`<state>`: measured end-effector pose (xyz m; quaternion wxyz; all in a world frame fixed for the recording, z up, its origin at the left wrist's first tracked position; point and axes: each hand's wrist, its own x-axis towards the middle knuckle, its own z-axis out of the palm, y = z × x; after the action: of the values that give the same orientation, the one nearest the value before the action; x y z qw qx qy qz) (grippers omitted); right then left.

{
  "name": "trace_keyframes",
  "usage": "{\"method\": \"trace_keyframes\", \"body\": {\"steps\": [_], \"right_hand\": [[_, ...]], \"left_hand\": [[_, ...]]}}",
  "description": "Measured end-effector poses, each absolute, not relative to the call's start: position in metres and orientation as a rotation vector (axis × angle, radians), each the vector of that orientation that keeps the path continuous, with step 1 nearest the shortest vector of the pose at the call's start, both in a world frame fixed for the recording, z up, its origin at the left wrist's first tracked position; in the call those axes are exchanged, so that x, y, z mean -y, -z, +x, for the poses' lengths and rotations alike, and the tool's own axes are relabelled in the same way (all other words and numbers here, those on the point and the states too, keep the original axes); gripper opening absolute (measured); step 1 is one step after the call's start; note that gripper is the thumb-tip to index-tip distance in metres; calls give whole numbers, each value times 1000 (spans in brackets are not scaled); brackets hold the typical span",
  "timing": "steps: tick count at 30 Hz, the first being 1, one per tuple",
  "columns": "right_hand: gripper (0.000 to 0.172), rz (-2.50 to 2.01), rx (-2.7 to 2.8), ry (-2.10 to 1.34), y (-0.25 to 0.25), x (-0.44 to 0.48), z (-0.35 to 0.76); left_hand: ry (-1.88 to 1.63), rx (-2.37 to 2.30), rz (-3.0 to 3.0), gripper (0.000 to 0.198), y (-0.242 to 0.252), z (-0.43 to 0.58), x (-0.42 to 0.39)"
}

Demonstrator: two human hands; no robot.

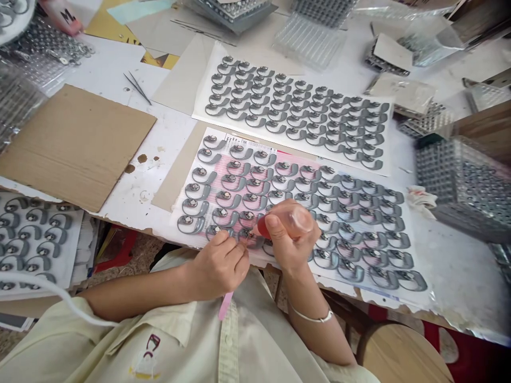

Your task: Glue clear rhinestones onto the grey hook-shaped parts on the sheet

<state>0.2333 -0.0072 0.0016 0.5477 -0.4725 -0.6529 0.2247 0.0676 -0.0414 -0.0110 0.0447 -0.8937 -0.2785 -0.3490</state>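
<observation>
In front of me, a printed sheet (222, 166) bears several rows of grey curved pieces (284, 183), each with a small round metallic part at one end. My right hand (288, 249) is wrapped round a translucent pinkish squeeze bottle (297, 219), tilted so its red nozzle end (262, 227) points left, close to a piece in the near row. Just left of that nozzle, my left hand (222, 266) is closed over the sheet's front edge. A flat pink strip-like handle (225, 307) sticks out below it; the handle's other end is hidden.
Behind lies a white sheet (202, 109) with similar pieces. Black tweezers (138, 88) and brown cardboard (80, 143) are at the left. Another loaded sheet (67, 266) sits lower left. Stacked plastic trays (465, 181) stand at the right, above a wooden stool (403, 354).
</observation>
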Motion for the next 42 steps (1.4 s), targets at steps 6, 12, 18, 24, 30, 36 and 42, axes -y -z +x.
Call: {"method": "trace_keyframes", "body": {"steps": [6,12,18,24,30,36,42], "right_hand": [[14,-1129,1539,-501,0,6,233],[16,-1113,1559,-455,-1,6,232],[14,-1101,1558,-435,0,6,232],[12,-1055,1543,-420,1,7,233],[9,-1051,1452,-390,3,9,237],[12,-1023,1522,-368,3,8,237],[12,-1020,1540,-370,2,7,235]], "left_hand": [[1037,843,-2748,16,12,67,42],[1012,844,-2760,18,10,65,42],[1037,850,-2749,17,10,66,41],[1049,847,-2752,20,8,66,41],[1048,814,-2759,18,9,66,40],[1024,801,-2757,18,9,64,41],[1032,815,-2749,19,9,65,41]]}}
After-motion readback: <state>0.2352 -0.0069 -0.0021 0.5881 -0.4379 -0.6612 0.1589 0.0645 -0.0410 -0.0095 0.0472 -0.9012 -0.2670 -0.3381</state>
